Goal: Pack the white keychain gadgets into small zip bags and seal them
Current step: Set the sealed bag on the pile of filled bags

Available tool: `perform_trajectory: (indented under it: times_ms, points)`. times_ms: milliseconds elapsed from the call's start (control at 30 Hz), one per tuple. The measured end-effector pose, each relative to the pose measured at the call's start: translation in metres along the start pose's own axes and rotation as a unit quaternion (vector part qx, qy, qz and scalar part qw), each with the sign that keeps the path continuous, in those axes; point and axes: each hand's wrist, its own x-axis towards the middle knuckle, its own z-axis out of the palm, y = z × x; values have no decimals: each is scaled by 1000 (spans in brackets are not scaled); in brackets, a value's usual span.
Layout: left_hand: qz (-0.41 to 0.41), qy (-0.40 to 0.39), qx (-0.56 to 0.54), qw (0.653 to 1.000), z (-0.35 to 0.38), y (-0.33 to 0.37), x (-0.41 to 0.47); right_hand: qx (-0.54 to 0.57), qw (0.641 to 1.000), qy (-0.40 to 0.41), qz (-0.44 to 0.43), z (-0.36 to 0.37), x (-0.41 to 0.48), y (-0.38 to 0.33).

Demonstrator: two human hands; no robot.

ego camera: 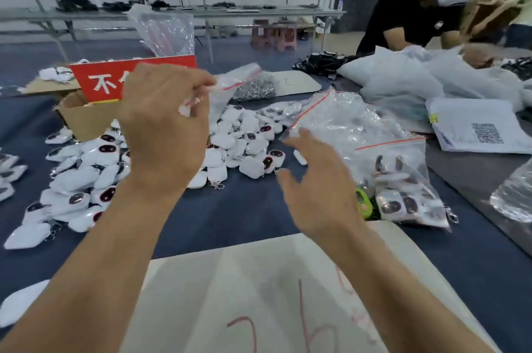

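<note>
My left hand (164,125) is raised above the table and pinches a small clear zip bag (221,87) with a red seal line; the bag hangs blurred to the right of my fingers. My right hand (319,185) hovers lower with fingers spread and relaxed, holding nothing, just in front of a heap of clear zip bags (351,122). A large pile of white keychain gadgets (239,139) with dark faces lies on the blue cloth behind and to the left of both hands. A bigger zip bag of packed gadgets (406,194) lies to the right.
A cardboard box (83,119) with a red sign (100,79) stands at the left. A pale board (259,295) with red marks lies in front of me. Papers (475,128) and white plastic sacks (403,76) are at the right, where another person (408,9) leans over the table.
</note>
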Motion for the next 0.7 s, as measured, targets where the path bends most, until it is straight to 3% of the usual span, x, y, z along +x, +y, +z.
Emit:
perform_trajectory:
  times_ms: [67, 133, 167, 267, 367, 433, 533, 600, 700]
  points:
    - [43, -35, 19, 998, -18, -1, -20, 222, 966, -100, 85, 28, -6, -33]
    - [48, -93, 16, 994, -31, 2, -48, 420, 875, -170, 174, 50, -5, -50]
    - [42, -123, 9, 992, -35, 2, -64, 453, 851, -188, 187, 58, -5, -52]
    - [-71, -223, -25, 972, -43, 4, -104, 424, 864, -203, 181, 78, -10, -48]
    - [-189, -323, -76, 924, -43, 12, -114, 414, 866, -204, 191, 85, -11, -35]
    - [-193, -357, -93, 909, -42, 13, -111, 420, 864, -184, 207, 83, -8, -27]
    - [-156, -417, -95, 890, -41, 7, -111, 338, 909, -149, 195, 84, -6, -17]
    - [-181, -470, -62, 862, -42, 4, -114, 302, 923, -156, 182, 87, -8, -17]
    - [-253, -476, -45, 841, -43, -1, -113, 287, 925, -176, 178, 87, -10, -20]
